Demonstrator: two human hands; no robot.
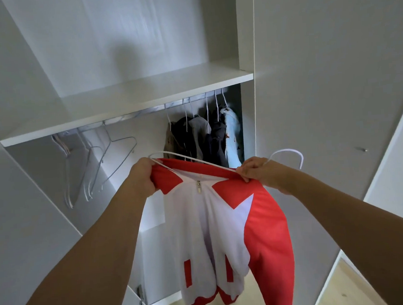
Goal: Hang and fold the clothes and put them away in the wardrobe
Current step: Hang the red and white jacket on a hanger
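Observation:
A red and white zip jacket (pixel 224 226) hangs in front of the open wardrobe, held up by both my hands. My left hand (pixel 143 177) grips its left shoulder together with one end of a white wire hanger (pixel 186 158). My right hand (pixel 256 171) pinches the right shoulder and holds the hanger near its hook (pixel 290 155), which sticks out to the right. The hanger's wire runs along the collar. The jacket's right sleeve droops down at the right.
Under the white shelf (pixel 126 102) runs the rail (pixel 174 104). Several clothes (pixel 206 138) hang at its right end, and empty metal hangers (pixel 95 168) at the left. The wardrobe doors stand open on both sides. Wooden floor shows below.

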